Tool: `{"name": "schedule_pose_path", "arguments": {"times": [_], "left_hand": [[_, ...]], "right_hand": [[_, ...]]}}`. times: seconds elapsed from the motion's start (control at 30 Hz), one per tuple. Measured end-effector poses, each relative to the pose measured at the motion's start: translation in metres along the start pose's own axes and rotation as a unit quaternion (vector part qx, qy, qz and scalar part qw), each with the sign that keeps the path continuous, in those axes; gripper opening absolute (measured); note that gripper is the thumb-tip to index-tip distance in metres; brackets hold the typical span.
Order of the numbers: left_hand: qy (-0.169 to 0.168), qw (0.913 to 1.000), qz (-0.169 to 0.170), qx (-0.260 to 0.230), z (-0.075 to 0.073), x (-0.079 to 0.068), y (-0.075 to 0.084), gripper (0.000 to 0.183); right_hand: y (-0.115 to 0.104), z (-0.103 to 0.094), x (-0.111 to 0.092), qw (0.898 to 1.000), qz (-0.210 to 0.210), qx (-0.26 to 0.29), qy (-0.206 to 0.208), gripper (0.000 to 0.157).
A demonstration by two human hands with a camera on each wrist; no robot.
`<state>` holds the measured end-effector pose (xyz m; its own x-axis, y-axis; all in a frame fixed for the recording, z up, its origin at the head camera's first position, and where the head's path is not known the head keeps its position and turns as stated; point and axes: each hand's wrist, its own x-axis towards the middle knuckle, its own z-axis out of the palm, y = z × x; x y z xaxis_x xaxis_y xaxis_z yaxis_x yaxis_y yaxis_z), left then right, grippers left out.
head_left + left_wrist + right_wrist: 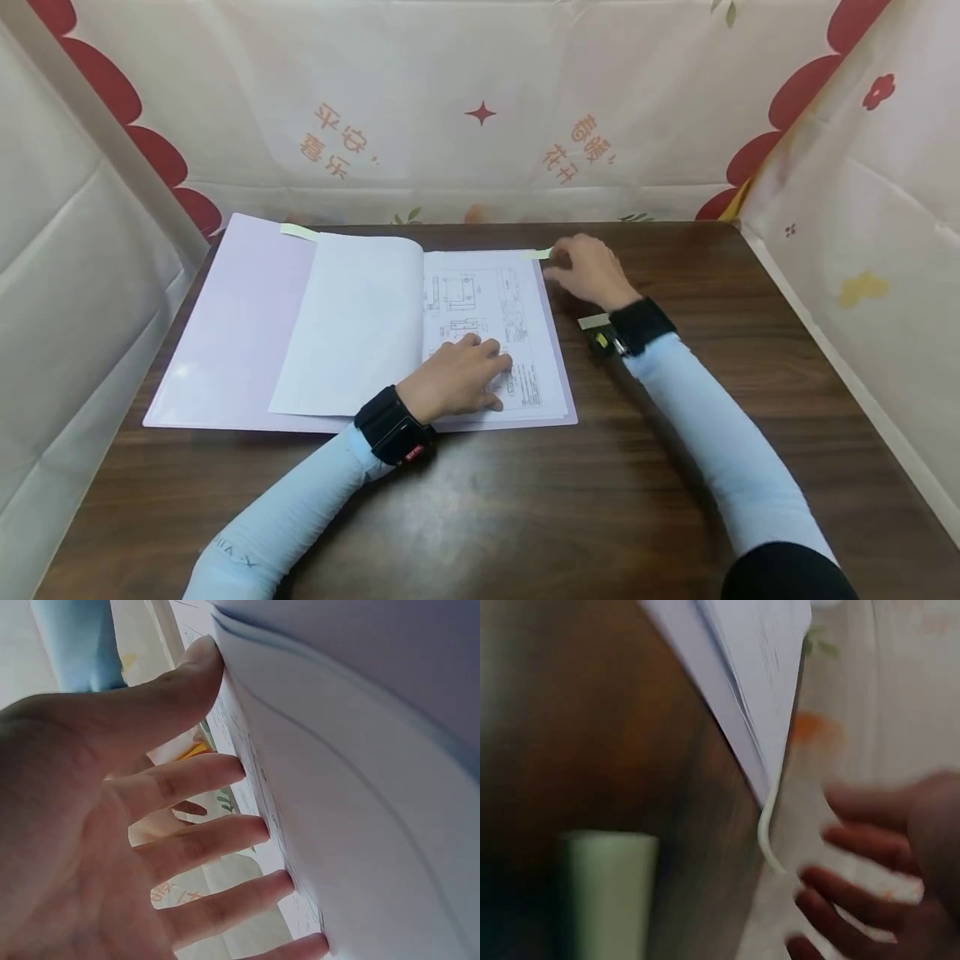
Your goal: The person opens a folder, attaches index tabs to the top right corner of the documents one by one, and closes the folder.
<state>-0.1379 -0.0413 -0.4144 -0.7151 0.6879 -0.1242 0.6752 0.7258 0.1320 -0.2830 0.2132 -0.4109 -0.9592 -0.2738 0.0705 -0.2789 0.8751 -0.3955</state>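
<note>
At frame centre, the splayed left hand [459, 379] touches the technical drawing [491, 312]; upper right, the loosely spread right hand [588, 268], brushing the sticky tab [541, 254], could crease it

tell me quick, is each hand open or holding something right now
Left hand: open, spread over the printed page and touching it.
Right hand: open, near the pale tab, holding nothing.

The folder [225, 342] lies on the surface [525, 508] before the curtain [420, 67]. On its left side lies a page [345, 325], on its right a stack [491, 308], each with a tab [298, 232] at its far outer corner.
</note>
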Motion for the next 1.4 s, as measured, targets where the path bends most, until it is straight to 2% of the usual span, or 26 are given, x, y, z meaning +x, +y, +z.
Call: {"name": "schedule_pose_path", "arguments": {"times": [0.13,0.23,0.3,0.37,0.6,0.77,0.83,0.93,1.03,1.13,1.23,1.3,1.4], "left_hand": [[-0.002,1.0,0.004,0.002,-0.003,0.001,-0.001,0.06],[-0.006,0.9999,0.003,-0.01,-0.005,0.001,-0.003,0.062],[-0.008,0.9998,-0.004,-0.016,-0.006,-0.001,-0.006,0.063],[-0.01,0.9998,-0.012,-0.016,-0.007,-0.003,-0.008,0.065],[0.0,0.9998,-0.015,-0.013,-0.004,-0.015,-0.011,0.07],[0.037,0.999,-0.02,0.013,0.004,-0.034,-0.008,0.065],[0.064,0.9974,-0.016,0.028,0.007,-0.039,-0.006,0.055],[0.11,0.9929,-0.008,0.044,0.009,-0.041,-0.004,0.03],[0.151,0.9872,-0.012,0.051,0.008,-0.044,0.0,0.015],[0.183,0.9812,-0.032,0.054,0.008,-0.048,0.003,0.018],[0.202,0.9762,-0.059,0.052,0.007,-0.054,0.005,0.019],[0.212,0.9732,-0.077,0.046,0.006,-0.058,0.006,0.018],[0.23,0.9659,-0.108,0.048,0.004,-0.066,0.007,0.019]], "right_hand": [[-0.014,0.003,-0.052,0.992,-0.09,-0.026,-0.09,0.063],[-0.026,0.009,-0.083,0.98,-0.13,-0.043,-0.145,0.089],[-0.033,0.014,-0.094,0.974,-0.152,-0.048,-0.161,0.099],[-0.037,0.018,-0.099,0.972,-0.168,-0.055,-0.157,0.103],[-0.043,0.024,-0.1,0.972,-0.172,-0.058,-0.148,0.096],[-0.042,0.027,-0.1,0.973,-0.172,-0.053,-0.142,0.083],[-0.042,0.027,-0.101,0.975,-0.177,-0.056,-0.126,0.075],[-0.044,0.024,-0.102,0.978,-0.173,-0.056,-0.106,0.065],[-0.045,0.015,-0.104,0.981,-0.162,-0.045,-0.097,0.069],[-0.043,0.003,-0.105,0.987,-0.146,0.002,-0.065,0.063],[-0.041,-0.004,-0.105,0.989,-0.136,0.061,-0.012,0.038],[-0.04,-0.003,-0.104,0.989,-0.137,0.06,0.0,0.026],[-0.041,0.006,-0.104,0.987,-0.154,0.013,-0.035,0.025]]}}
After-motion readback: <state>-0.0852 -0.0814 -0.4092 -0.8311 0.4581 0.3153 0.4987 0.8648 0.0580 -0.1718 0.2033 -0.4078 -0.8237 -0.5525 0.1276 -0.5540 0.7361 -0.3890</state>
